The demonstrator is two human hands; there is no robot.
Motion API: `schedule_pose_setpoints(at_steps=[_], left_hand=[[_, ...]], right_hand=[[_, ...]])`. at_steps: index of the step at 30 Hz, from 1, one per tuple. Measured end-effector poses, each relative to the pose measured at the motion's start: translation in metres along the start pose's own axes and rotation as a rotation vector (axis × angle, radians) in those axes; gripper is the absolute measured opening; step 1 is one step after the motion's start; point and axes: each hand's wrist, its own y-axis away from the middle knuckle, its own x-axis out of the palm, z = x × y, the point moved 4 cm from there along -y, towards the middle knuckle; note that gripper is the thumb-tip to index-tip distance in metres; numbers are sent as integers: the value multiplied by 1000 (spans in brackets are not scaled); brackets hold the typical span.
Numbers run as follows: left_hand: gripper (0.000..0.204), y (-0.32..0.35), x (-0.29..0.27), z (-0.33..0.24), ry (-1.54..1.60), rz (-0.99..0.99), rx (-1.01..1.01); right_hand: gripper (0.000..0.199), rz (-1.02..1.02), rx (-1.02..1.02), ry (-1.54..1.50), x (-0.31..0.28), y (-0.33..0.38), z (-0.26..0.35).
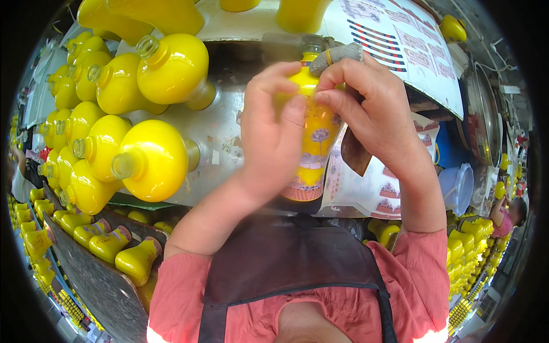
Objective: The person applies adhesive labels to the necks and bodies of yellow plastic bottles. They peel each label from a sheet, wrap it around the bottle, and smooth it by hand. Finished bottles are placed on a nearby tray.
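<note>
A glossy yellow bottle (311, 123) stands before me, decorated with a purple flower and a patterned pink band near its base. Beside its left side is my left hand (274, 123), thumb and fingers apart; whether it touches the glass I cannot tell. My right hand (372, 100) is closed at the upper right of the bottle, its thumb and a finger pinched against the shoulder. One right finger wears a grey fabric cover (337, 57). From the right palm hangs a flat brown blade-like piece (355, 153), its upper part hidden by the fingers.
Several plain yellow bottles (157, 160) lie at the left of the metal table (214, 134). Decal sheets (426, 48) rest at the far right, another (343, 186) beside the bottle. A pale bucket (457, 188) stands right. Decorated bottles (137, 260) fill a crate at lower left.
</note>
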Motion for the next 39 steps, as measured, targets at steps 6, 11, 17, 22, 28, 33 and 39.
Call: schedule_pose_setpoints(at_steps=[6, 11, 17, 22, 28, 33, 39], left_hand=[[40, 3, 3, -2, 165, 63, -28], [62, 3, 2, -5, 214, 149, -35], [72, 4, 4, -5, 138, 186, -33], [72, 3, 7, -5, 49, 97, 12], [72, 3, 9, -4, 104, 48, -22], [71, 3, 10, -6, 39, 63, 13], [71, 3, 8, -6, 18, 67, -7]], right_hand=[[27, 19, 156, -232, -3, -7, -8], [48, 154, 234, -137, -10, -1, -2], [41, 175, 378, -159, -2, -8, -16], [32, 105, 444, -168, 1, -21, -18], [38, 297, 718, -352, -7, -9, -11], [36, 193, 431, -217, -3, -13, -17], [28, 206, 526, -316, 3, -25, -31]])
